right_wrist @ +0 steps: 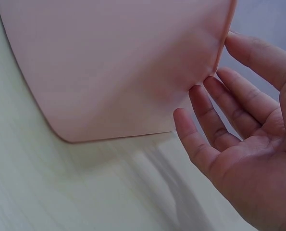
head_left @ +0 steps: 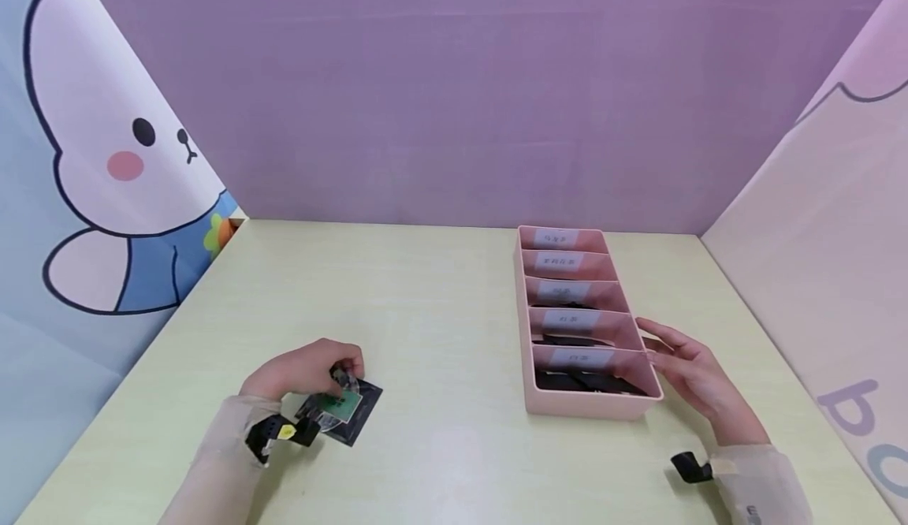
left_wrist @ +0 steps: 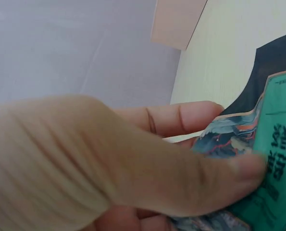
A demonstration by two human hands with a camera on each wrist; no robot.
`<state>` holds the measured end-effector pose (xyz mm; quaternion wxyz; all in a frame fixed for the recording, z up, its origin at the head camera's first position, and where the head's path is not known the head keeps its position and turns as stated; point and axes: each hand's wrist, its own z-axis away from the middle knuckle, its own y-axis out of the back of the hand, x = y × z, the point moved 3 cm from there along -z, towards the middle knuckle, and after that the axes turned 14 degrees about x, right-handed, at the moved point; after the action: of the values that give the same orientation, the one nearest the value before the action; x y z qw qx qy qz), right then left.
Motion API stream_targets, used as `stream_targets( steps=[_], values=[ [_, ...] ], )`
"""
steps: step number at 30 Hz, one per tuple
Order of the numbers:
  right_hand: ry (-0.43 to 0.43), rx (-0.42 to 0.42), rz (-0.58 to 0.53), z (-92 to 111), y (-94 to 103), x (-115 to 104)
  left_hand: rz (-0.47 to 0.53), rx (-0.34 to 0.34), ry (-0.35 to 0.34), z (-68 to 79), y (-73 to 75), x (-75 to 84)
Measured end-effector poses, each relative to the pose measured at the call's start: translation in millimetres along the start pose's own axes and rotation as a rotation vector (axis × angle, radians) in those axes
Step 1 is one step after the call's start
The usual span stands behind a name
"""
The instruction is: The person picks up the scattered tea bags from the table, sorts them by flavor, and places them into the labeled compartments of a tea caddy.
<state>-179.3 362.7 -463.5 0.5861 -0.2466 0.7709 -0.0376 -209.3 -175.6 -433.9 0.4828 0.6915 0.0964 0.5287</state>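
Note:
My left hand pinches a dark sachet above the left part of the table. The sachet has a green label with dark writing and a patterned picture beside it. In the left wrist view my thumb presses on the label's edge. On the right stands a long pink divided box, its compartments carrying pale labels. My right hand is at the box's right side, its fingertips against or close to the wall, with the fingers loosely bent and not wrapped round it.
Dark sachets lie in the nearer compartments of the box. A purple backdrop stands behind the table. Printed panels flank it, the left one with a cartoon animal. Small black devices are strapped to both wrists.

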Motion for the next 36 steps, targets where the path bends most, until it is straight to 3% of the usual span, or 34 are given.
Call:
stream_targets(
  steps=[9, 15, 21, 27, 36],
  values=[
    [-0.005, -0.001, 0.005, -3.3, -0.3, 1.2, -0.012, 0.062, -0.045, 0.4, 9.6, -0.5],
    [-0.003, -0.001, 0.002, -2.1, 0.6, 1.5, 0.012, 0.222, -0.028, -1.3, 17.6, -1.3],
    [-0.013, 0.002, 0.009, -0.7, 1.8, 2.3, 0.021, 0.397, 0.059, -4.2, 22.9, -2.6],
    [-0.010, 0.003, -0.001, -0.2, 3.5, 2.2, 0.051, 0.503, 0.091, -9.1, 26.5, 0.2],
    [-0.014, 0.002, -0.007, -0.8, 3.2, 1.1, 0.132, 0.609, 0.115, -22.0, 27.8, 12.7]
  ],
)
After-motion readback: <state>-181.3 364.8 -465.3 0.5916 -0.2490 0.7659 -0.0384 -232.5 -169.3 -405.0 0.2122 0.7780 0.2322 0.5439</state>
